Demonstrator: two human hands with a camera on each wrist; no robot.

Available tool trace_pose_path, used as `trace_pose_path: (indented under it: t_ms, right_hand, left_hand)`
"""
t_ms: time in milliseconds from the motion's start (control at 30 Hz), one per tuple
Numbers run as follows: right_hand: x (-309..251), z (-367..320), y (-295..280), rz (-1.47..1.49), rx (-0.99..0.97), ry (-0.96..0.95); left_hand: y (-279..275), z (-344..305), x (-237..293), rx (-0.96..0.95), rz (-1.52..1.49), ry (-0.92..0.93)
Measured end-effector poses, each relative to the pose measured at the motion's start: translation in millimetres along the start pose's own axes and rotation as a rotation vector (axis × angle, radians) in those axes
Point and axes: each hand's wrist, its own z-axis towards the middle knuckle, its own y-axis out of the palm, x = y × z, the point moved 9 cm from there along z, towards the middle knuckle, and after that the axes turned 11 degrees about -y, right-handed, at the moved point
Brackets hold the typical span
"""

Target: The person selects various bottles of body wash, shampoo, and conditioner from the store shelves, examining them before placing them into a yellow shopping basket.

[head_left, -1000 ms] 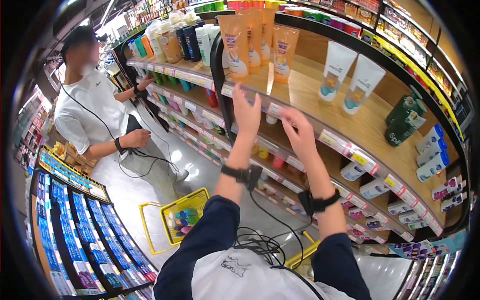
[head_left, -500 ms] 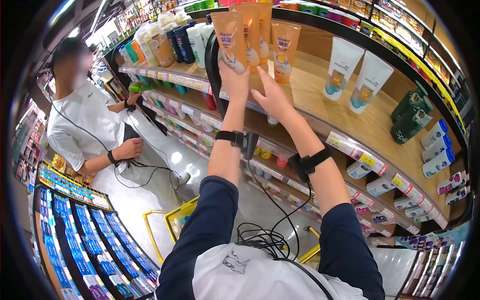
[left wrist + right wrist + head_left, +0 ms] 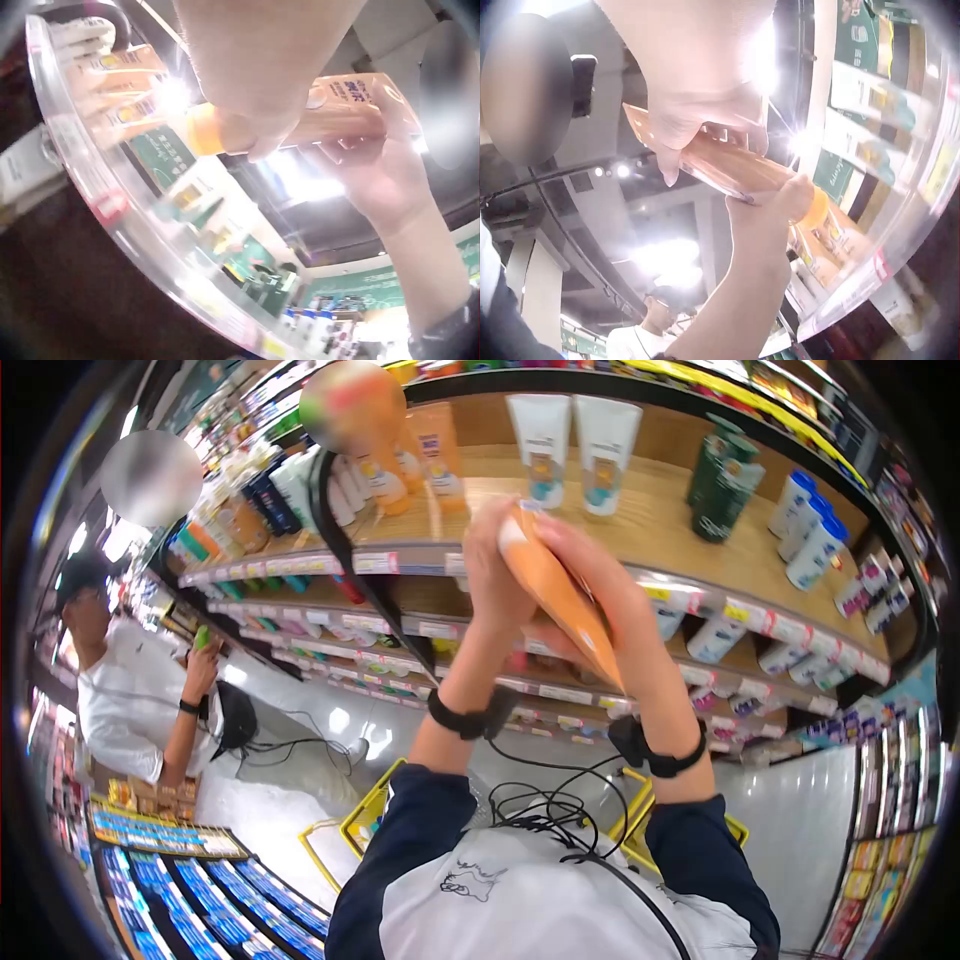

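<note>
Both hands hold an orange squeeze tube (image 3: pixel 562 598) tilted in front of the top shelf. My left hand (image 3: pixel 497 575) grips it near the yellow-orange cap (image 3: pixel 208 129), which pokes out past the fingers in the left wrist view. My right hand (image 3: pixel 612 575) curls round the body farther along, toward the flat end; in the right wrist view its thumb and fingers lie on opposite sides of the tube (image 3: pixel 727 163). Printed lettering shows on one face in the left wrist view. Beyond the hands, matching orange tubes (image 3: pixel 437 455) stand on the shelf.
Two white tubes (image 3: pixel 607 455), dark green pump bottles (image 3: pixel 725 485) and blue-capped white bottles (image 3: pixel 815 550) stand along the wooden shelf (image 3: pixel 480 495). A black divider (image 3: pixel 350 560) rises at left. Behind me are yellow baskets (image 3: pixel 365 810) and loose cables. Another person (image 3: pixel 140 690) stands at left.
My left hand has taken an orange tube off the shelf and drawn it back toward me. The right hand has come onto it too. The view has swung right.
</note>
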Motion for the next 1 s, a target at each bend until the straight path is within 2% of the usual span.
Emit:
trace_pose_path:
  t_ms: [33, 100, 167, 200, 233, 300, 433, 533, 600, 633, 700, 733, 833, 867, 933, 967, 1000]
  right_hand:
    - [-17.8, -21.5, -18.7, -0.129, -0.026, -0.005]
    - [-45.2, -78.7, -57.2, -0.265, 0.016, 0.146]
    - [-71.2, -134.6, -91.9, -0.4, 0.1, 0.352]
    - [-86.7, -163.7, -107.3, -0.469, 0.155, 0.483]
    - [-102.9, -194.9, -124.3, -0.536, 0.211, 0.615]
    - [-122.9, -281.2, -157.7, -0.477, 0.296, 0.981]
    - [-198.1, -469.3, -188.9, -0.427, 0.621, 1.584]
    - [-257.3, -582.4, -183.2, -0.318, 1.096, 1.634]
    - [-285.1, -627.4, -181.2, -0.311, 1.23, 1.631]
    - [-298.6, -648.9, -180.7, -0.298, 1.296, 1.629]
    - [-318.3, -686.2, -186.2, -0.351, 1.237, 1.681]
    - [-322.7, -700.9, -191.1, -0.371, 1.202, 1.698]
    - [-324.1, -732.3, -205.4, -0.541, 0.762, 1.907]
    - [-324.3, -745.3, -208.2, -0.57, 0.742, 1.915]
    - [-322.9, -780.3, -210.0, -0.627, 0.695, 1.92]
    - [-321.1, -799.5, -210.3, -0.627, 0.746, 1.907]
    - [-318.4, -819.5, -209.5, -0.625, 0.796, 1.896]
  left_hand:
    - [10.8, -13.5, 31.5, -0.039, -0.036, 0.027]
    - [34.3, -44.8, 93.2, -0.136, -0.126, 0.085]
    - [79.8, -98.7, 127.6, -0.386, -0.348, 0.129]
    - [92.5, -119.0, 141.2, -0.442, -0.416, 0.093]
    - [133.0, -171.5, 159.0, -0.786, -0.444, -0.021]
    - [175.5, -254.8, 198.6, -1.161, -0.523, -0.102]
    - [224.4, -408.8, 279.4, -1.644, -0.615, -0.04]
    - [241.6, -511.3, 326.8, -1.859, -0.655, 0.074]
    - [240.5, -566.3, 355.5, -1.97, -0.617, 0.149]
    - [239.6, -590.6, 368.0, -2.008, -0.618, 0.125]
    - [233.1, -633.9, 384.0, -2.087, -0.6, 0.081]
    - [228.6, -645.9, 389.4, -2.072, -0.621, 0.004]
    - [214.0, -687.7, 398.5, -2.097, -0.503, -0.097]
    - [206.9, -696.6, 400.7, -2.123, -0.529, -0.073]
    - [192.8, -719.5, 394.7, -2.345, -0.427, -0.001]
    - [183.7, -727.2, 387.8, -2.453, -0.37, 0.034]
    - [181.9, -726.6, 376.0, -2.391, -0.334, 0.007]
